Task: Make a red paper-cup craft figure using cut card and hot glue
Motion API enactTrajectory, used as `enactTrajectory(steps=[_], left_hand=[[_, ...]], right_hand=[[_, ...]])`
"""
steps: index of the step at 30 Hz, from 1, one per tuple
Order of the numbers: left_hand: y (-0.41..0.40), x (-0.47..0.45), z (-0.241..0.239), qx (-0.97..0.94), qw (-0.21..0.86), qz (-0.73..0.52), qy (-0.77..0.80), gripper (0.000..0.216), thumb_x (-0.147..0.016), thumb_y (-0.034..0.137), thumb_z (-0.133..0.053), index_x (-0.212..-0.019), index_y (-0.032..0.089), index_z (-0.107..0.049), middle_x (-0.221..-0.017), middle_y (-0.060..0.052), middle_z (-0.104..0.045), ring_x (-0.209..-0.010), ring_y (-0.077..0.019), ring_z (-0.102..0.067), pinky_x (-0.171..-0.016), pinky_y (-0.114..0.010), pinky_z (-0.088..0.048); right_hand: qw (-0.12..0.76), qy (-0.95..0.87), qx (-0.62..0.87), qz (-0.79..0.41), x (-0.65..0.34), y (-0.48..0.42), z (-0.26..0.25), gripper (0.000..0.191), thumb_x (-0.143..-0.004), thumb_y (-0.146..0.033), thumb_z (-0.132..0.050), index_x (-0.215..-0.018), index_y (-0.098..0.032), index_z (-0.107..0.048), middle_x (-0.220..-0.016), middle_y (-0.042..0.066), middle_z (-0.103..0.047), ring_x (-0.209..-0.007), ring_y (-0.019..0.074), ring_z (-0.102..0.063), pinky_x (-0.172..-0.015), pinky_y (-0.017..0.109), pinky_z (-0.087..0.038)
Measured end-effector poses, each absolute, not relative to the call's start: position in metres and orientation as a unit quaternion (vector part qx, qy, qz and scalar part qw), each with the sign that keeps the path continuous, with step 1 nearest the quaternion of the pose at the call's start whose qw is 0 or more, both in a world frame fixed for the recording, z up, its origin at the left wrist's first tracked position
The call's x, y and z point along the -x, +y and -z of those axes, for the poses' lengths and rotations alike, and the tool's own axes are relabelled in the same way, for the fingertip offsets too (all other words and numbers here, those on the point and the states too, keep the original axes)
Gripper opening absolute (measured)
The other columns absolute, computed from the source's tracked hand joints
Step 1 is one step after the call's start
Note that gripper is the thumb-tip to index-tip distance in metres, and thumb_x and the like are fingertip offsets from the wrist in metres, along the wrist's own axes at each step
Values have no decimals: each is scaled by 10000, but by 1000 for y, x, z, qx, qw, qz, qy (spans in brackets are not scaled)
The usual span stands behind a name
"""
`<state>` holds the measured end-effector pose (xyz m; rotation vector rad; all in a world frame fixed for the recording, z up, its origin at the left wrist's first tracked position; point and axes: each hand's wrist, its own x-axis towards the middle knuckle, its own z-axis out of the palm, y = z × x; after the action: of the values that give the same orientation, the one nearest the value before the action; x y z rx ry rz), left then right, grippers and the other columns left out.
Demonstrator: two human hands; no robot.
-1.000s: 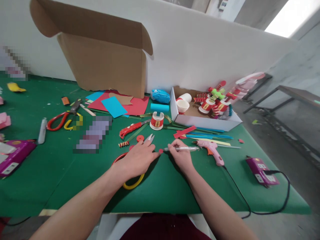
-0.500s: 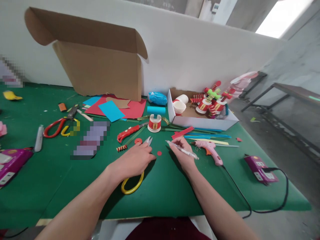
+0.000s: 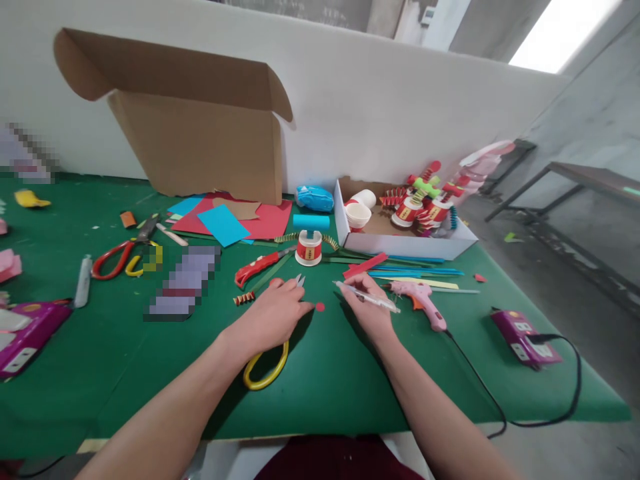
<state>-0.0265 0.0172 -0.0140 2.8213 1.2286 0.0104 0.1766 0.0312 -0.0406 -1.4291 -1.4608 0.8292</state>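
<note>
We see a red disc [image 3: 321,307] by our left hand [image 3: 277,310], yellow scissors handle [image 3: 260,385] under that hand, whitish pen [image 3: 381,302] in our right hand [image 3: 369,310], pink glue gun [image 3: 423,295] right of it.

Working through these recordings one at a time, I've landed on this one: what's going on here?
A person works at a green table. The right hand holds a pen, its tip apart from a small red disc. The left hand lies over scissors, a fingertip at the disc's edge; whether it grips them is hidden. A decorated cup stands beyond.
</note>
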Motion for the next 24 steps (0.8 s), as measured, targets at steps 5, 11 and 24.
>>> enactTrajectory(steps=[5,11,24], left_hand=[[15,22,12,-930,35,2,365,400,-830,101,-425,-1151,256,-607,-820,-74,-568,-901,-236,-478,-736,-356,-332],[13,20,12,-937,57,10,345,373,-827,108,-438,-1106,268,-627,-772,-57,-594,-830,-211,-510,-714,-339,-345],[16,21,13,-919,15,-11,394,374,-780,79,-477,-1100,216,-614,-964,-89,-570,-1019,-254,-476,-804,-365,-369]], right_hand=[[493,-555,583,-332,-188,37,41,206,-731,-394,-617,-746,-197,-559,-671,-8,-586,-581,124,-514,-560,255,-422],[510,-514,612,-318,-206,47,42,251,-718,-440,-622,-750,-198,-562,-636,-11,-565,-548,126,-473,-495,253,-371],[429,-582,545,-424,-173,23,44,235,-719,-400,-620,-651,-205,-508,-473,-55,-476,-416,93,-411,-419,222,-323]])
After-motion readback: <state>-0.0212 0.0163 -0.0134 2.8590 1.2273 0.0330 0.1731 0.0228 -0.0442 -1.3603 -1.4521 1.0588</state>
